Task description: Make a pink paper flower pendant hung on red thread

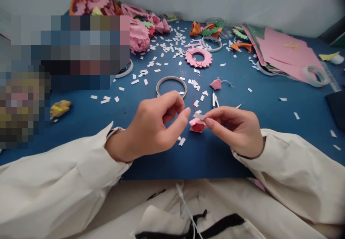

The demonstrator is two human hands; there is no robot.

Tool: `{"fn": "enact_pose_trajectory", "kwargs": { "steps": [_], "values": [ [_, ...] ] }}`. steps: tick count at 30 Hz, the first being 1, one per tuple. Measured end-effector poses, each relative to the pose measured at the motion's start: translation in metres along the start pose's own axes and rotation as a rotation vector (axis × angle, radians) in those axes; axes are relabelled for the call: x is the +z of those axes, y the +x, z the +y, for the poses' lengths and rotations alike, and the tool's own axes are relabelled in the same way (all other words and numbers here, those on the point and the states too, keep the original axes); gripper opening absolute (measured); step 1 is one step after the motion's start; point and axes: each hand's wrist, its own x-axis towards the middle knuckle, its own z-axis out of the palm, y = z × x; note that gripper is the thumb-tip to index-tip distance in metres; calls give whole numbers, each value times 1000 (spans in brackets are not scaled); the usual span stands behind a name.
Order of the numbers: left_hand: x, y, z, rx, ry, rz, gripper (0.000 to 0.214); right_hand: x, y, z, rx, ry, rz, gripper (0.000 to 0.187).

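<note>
My right hand (pixel 237 129) pinches a small white paper-like strip (pixel 198 116) between thumb and forefinger. Right below the strip, a pink folded-paper piece (pixel 196 126) with an open hollow end is partly covered by my right fingertips. To the left, my left hand (pixel 153 124) has its fingers curled and its thumb tip close to the forefinger; whatever may be between them is hidden. A thin red thread (pixel 193 104) rises between the two hands. Just beyond my left hand lies a narrow tape roll (pixel 171 78). A blue-and-silver pen (pixel 214 99) lies beyond my right hand.
Scattered white paper bits (pixel 175 46) cover much of the blue table (pixel 269 106). A pink pleated paper ring (pixel 199 57) and a small pink folded piece (pixel 215 84) with string lie ahead. Pink paper sheets (pixel 291 52) and a wide tape roll (pixel 315 76) are at right.
</note>
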Motion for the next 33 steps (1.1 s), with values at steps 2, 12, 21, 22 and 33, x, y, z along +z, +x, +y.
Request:
{"fn": "enact_pose_trajectory", "kwargs": {
  "steps": [2,12,21,22,33],
  "values": [
    [1,-3,-2,192,134,59,20,0,1,-1,-17,-64,31,6],
    [8,0,-10,592,218,-178,15,-1,-1,-2,-182,-268,-56,12],
    [6,-1,-12,608,253,-195,19,-4,-1,0,-283,-347,-71,12],
    [6,-1,-13,607,254,-205,19,-4,0,0,-288,-352,-71,12],
    [4,1,-16,607,222,-297,14,-4,1,1,-339,-304,-118,11]
  ]
}}
